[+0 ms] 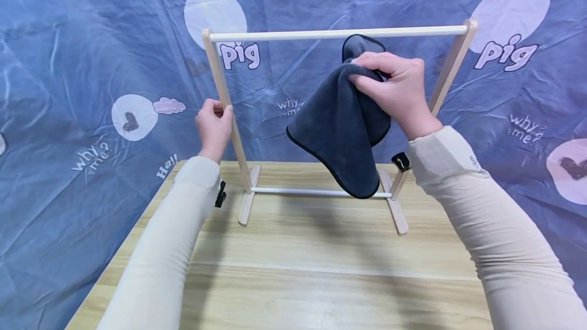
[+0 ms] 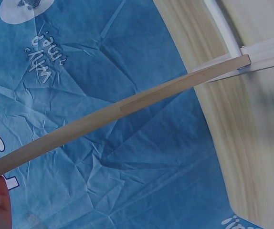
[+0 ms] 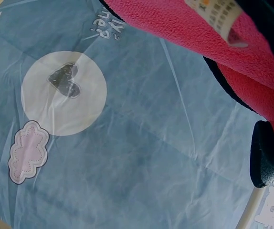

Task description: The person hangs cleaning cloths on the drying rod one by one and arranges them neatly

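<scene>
A dark grey cloth (image 1: 341, 126) with black edging hangs from my right hand (image 1: 396, 83), which pinches it near its upper part. One corner of the cloth stands up above the fingers, just under the white top bar (image 1: 298, 35) of a wooden rack. In the right wrist view the cloth's other face (image 3: 194, 33) is pink, and a white label (image 3: 218, 19) is sewn to it; the right hand is out of sight there. My left hand (image 1: 215, 126) grips the rack's left post (image 1: 236, 141) partway up, its thumb against the wood (image 2: 103, 110).
The rack stands on a light wooden table (image 1: 293, 274), its feet (image 1: 245, 210) flat and a white lower bar (image 1: 316, 192) between the posts. Behind it hangs a blue printed curtain (image 1: 114, 39). The right post (image 1: 451, 67) is partly hidden by the right arm.
</scene>
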`<state>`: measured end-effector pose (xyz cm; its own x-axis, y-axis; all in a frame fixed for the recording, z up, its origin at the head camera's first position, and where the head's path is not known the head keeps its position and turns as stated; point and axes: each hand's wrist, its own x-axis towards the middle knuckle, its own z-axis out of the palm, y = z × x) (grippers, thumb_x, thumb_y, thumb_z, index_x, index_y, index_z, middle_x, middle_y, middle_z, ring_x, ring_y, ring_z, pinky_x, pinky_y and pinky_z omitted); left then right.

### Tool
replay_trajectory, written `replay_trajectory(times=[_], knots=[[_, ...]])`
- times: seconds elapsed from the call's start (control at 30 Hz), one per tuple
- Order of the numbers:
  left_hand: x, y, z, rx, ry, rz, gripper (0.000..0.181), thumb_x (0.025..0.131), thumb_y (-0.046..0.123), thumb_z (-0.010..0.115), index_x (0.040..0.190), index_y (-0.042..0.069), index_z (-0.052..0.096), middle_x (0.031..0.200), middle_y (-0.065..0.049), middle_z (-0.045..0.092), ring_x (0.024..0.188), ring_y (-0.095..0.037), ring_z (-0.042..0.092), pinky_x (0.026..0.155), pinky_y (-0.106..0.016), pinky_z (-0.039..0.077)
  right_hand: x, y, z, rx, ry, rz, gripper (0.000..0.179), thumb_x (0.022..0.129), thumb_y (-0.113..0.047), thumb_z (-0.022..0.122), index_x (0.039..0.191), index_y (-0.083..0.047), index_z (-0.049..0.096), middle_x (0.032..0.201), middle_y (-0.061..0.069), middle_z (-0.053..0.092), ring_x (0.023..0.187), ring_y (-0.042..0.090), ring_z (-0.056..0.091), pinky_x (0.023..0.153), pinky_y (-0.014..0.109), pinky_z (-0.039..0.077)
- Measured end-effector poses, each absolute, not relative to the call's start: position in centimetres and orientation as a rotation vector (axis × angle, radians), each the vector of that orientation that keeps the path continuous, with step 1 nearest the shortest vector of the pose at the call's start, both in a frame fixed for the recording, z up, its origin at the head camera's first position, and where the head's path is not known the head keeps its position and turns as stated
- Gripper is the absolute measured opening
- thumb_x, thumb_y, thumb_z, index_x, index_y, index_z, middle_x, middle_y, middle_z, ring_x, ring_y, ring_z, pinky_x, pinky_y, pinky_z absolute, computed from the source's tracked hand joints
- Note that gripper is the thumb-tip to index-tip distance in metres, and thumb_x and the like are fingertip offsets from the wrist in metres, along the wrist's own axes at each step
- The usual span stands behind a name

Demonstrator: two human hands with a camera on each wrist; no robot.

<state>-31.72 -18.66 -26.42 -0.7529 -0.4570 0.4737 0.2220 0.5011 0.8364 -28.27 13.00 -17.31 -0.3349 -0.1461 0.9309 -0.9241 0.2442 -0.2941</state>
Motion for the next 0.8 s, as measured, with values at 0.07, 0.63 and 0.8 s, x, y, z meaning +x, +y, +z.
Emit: replay_trajectory(times=[0.07,0.63,0.8], knots=[[-31.8,-18.7,-26.4,0.194,-2.067,-1.284,0.019,0.086,0.015,0.058,0.094,-0.002,0.056,0.093,-0.016,0.063,0.083,-0.02,0.06,0.074,-0.031,0.053,-27.9,12.9,-17.0,0.992,-1.677,1.187,0.01,0.068,0.007,0.071,0.078,0.004,0.072,0.081,-0.018,0.066,0.08,0.004,0.065,0.076,0.021,0.051],[-31.8,-18.8,-26.3,0.203,-2.071,-1.28,0.019,0.086,0.016,0.058,0.094,-0.001,0.055,0.093,-0.015,0.062,0.083,-0.02,0.059,0.074,-0.031,0.053,-27.0,12.1,-15.1,0.946,-1.674,1.169,0.007,0.069,0.007,0.07,0.076,0.006,0.071,0.077,-0.009,0.069,0.077,-0.002,0.063,0.075,0.017,0.049],[-31.7,-18.6,-26.3,0.212,-2.071,-1.278,0.018,0.086,0.016,0.059,0.092,-0.001,0.055,0.092,-0.016,0.063,0.083,-0.021,0.06,0.074,-0.031,0.053,-27.9,12.5,-15.3,0.947,-1.685,1.124,0.007,0.071,0.005,0.07,0.078,0.004,0.071,0.079,-0.014,0.068,0.077,-0.003,0.062,0.075,0.016,0.049]])
